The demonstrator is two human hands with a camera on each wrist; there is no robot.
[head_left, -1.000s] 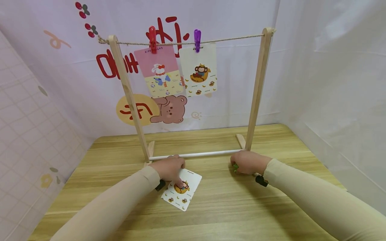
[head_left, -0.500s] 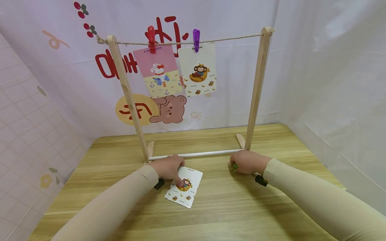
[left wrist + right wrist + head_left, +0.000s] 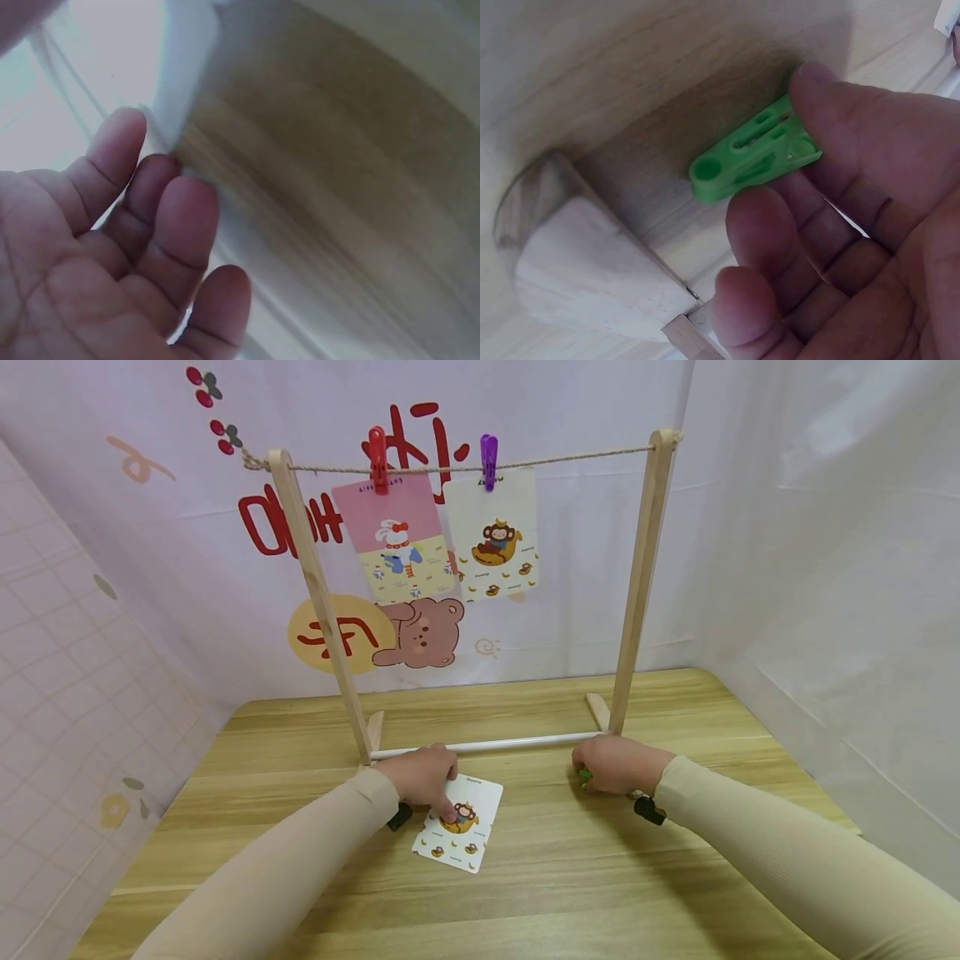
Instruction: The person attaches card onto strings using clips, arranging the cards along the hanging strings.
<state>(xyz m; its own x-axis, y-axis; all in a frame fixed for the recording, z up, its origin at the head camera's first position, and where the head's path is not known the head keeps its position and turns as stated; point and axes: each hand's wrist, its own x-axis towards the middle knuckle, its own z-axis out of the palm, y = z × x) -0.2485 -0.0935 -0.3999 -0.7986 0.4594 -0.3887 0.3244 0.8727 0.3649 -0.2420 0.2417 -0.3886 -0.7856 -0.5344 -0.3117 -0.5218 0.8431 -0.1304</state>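
My left hand [image 3: 418, 776] pinches a white monkey card [image 3: 467, 846] over the table, its thumb lying on the printed face. In the left wrist view the pale card [image 3: 186, 64] shows at the curled fingertips, and the thumb's grip is mostly out of sight. Near the foot of the right post, my right hand [image 3: 621, 765] holds a green clothespin [image 3: 754, 154] between thumb and fingers, close to the tabletop. Above, a pink rabbit card [image 3: 401, 539] and another monkey card [image 3: 495, 547] hang from a string, under a red clothespin [image 3: 378, 460] and a purple clothespin [image 3: 489, 462].
The wooden frame's left post [image 3: 318, 602] and right post [image 3: 642, 585] carry the string [image 3: 581, 457]. A white rod [image 3: 517, 743] joins them low down. The wood-grain table [image 3: 570, 885] stands before a printed curtain [image 3: 570, 618].
The card in my left hand has turned slightly, its lower end shifting to the right. My right hand stays in place with the green clothespin.
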